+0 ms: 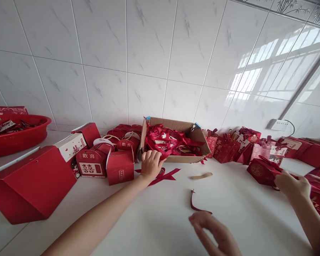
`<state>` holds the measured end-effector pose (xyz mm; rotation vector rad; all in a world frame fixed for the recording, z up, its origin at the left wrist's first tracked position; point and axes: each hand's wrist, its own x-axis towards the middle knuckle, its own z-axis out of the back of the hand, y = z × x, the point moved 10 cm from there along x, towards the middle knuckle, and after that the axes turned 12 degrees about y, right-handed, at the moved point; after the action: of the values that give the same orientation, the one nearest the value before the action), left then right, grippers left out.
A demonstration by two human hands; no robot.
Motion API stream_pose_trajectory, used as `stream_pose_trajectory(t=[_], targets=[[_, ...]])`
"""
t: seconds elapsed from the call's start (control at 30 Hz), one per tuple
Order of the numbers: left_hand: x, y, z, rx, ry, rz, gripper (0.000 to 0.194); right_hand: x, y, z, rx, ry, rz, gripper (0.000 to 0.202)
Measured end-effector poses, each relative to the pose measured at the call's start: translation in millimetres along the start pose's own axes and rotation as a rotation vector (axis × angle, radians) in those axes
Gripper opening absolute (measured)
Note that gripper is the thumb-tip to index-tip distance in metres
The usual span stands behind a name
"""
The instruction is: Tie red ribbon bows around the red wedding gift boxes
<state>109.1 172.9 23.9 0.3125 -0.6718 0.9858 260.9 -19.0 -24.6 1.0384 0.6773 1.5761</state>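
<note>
My left hand [150, 164] is at the front edge of an open cardboard box [173, 159], its fingers closed on a red ribbon [165, 153]. The box is heaped with tangled red ribbons and a few printed cards or tags. Below that hand a loose red ribbon [166, 176] lies on the white tabletop. My right hand [216, 231] hovers low in the foreground with curved fingers apart from the thumb, and nothing shows in it. Close beyond its fingertips lies a thin dark red strap [196, 206]. A beige ribbon piece [202, 176] rests farther back.
At right, another person's hand [294, 185] grips the ribbon on a red gift box [262, 172]. Several red gift bags [226, 147] line the tiled wall. On the left stand red boxes [34, 181], a double-happiness box [93, 161] and a red basin [21, 140] of small wrapped items.
</note>
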Motion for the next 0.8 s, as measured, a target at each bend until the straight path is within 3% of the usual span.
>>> stream_pose_trajectory(t=[0.07,0.17,0.27,0.33,0.43,0.6,0.8], targets=[[-3,1,1.1,-0.007,-0.007,-0.013,0.016,30,24,13,-0.066,0.014,0.006,0.027],[-4,1,2.7,-0.013,-0.005,-0.025,0.013,93,51,43,-0.156,-0.107,0.039,0.028],[-7,0,4.5,-0.022,0.002,-0.025,0.010,166,60,57,-0.297,-0.149,0.069,0.022],[-10,-1,5.1,-0.034,0.007,-0.029,0.008,210,51,55,-0.395,-0.130,-0.002,0.027],[-17,-1,4.6,-0.055,0.010,-0.030,0.008,258,47,34,-0.448,-0.045,0.009,0.032],[-28,2,1.5,-0.074,0.005,-0.010,0.010,292,50,7,-0.575,-0.044,-0.006,0.031],[-35,10,-2.8,-0.089,0.024,0.014,0.012,297,35,10,-0.667,-0.081,-0.157,0.028]])
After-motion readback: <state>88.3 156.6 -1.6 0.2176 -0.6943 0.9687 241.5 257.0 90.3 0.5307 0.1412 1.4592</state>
